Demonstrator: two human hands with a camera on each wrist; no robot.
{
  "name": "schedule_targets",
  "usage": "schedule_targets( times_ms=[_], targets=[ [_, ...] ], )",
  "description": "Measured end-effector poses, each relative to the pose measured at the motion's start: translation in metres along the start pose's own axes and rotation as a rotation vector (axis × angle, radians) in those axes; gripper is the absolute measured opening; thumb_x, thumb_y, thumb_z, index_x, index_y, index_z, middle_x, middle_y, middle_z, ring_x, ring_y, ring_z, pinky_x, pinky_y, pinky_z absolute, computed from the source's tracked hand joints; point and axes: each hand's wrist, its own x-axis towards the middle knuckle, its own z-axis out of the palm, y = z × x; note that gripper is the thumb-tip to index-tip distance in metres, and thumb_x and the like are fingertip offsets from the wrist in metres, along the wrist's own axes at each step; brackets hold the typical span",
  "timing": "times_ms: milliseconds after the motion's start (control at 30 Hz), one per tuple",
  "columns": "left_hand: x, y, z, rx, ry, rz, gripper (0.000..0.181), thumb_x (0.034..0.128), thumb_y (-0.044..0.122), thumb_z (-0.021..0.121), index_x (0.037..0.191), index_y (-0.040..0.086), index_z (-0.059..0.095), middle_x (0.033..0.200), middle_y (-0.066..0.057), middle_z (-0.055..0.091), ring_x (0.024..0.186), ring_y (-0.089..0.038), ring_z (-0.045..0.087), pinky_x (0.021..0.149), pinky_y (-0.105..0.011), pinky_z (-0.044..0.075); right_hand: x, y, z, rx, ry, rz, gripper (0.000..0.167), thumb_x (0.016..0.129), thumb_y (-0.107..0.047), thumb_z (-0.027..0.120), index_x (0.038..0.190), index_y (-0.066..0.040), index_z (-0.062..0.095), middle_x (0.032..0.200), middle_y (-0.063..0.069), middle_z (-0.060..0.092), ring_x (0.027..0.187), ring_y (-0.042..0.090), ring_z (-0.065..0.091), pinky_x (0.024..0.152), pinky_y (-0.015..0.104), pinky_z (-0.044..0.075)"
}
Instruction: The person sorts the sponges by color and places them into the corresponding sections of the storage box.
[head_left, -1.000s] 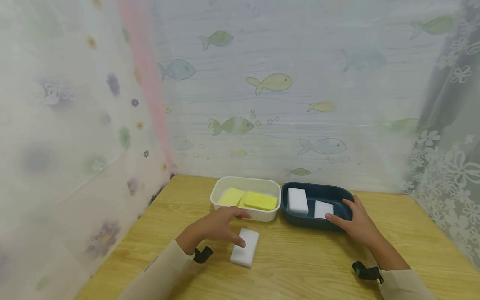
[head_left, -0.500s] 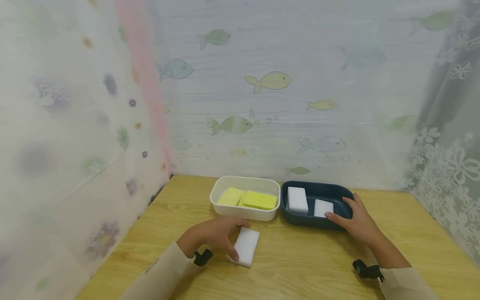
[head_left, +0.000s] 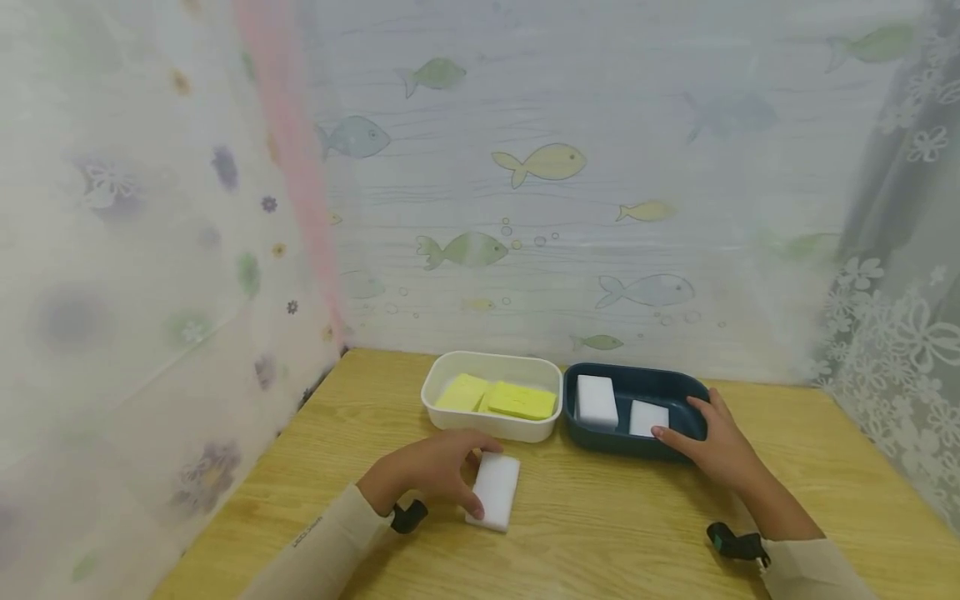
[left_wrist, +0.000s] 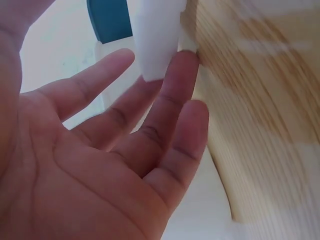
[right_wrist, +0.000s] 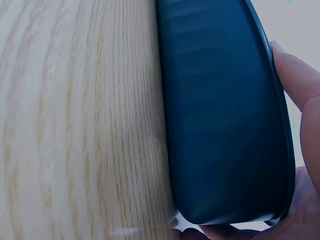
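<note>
A white sponge block (head_left: 495,492) is on the wooden table in front of the cream container. My left hand (head_left: 435,471) pinches it along its left side, thumb at the near corner and fingers at the far end. In the left wrist view the fingertips (left_wrist: 181,70) meet the end of the white block (left_wrist: 155,40). My right hand (head_left: 716,446) grips the right end of a dark blue container (head_left: 622,446), its thumb over the front rim. Two white blocks, one standing taller (head_left: 596,400) and one lower (head_left: 648,418), are inside that container.
The cream container (head_left: 491,427) with several yellow sponges (head_left: 521,402) stands against the dark blue container's left side. Behind the wooden table (head_left: 600,533) hangs a fish-print curtain (head_left: 540,250). A floral sheet (head_left: 187,333) borders the left.
My left hand has come down from above the white sponge block and closed on its left side; the block has shifted very slightly. My right hand stays on the dark blue container.
</note>
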Motion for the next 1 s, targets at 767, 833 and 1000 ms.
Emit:
schedule_targets(
  times_ms=[767,833,1000],
  targets=[
    [0.011,0.019,-0.006,-0.093,0.098,0.121,0.071,0.0734,0.023,0.096,0.136,0.023,0.064,0.124,0.005,0.061,0.091,-0.008,0.071,0.077,-0.023,0.06,0.0,0.001,-0.002,0.002,0.001,-0.006,0.113,0.094,-0.063,0.066,0.162,0.009,0.011,0.165,0.033,-0.024,0.148,0.067,-0.001,0.107,0.085,0.019],
    [0.014,0.023,-0.007,-0.107,0.112,0.135,0.069,0.074,0.023,0.096,0.135,0.023,0.064,0.122,0.005,0.061,0.091,-0.008,0.071,0.077,-0.023,0.06,0.001,0.001,-0.002,0.0,0.003,-0.007,0.113,0.094,-0.063,0.066,0.162,0.009,0.011,0.165,0.034,-0.024,0.148,0.067,-0.001,0.107,0.085,0.019],
    [0.021,0.031,-0.008,-0.099,0.152,0.142,0.066,0.0754,0.024,0.095,0.134,0.023,0.065,0.123,0.006,0.061,0.087,-0.004,0.07,0.077,-0.023,0.059,0.002,0.001,0.0,-0.005,-0.001,-0.009,0.113,0.094,-0.063,0.067,0.161,0.009,0.011,0.165,0.034,-0.023,0.148,0.067,0.0,0.107,0.084,0.02]
  ],
)
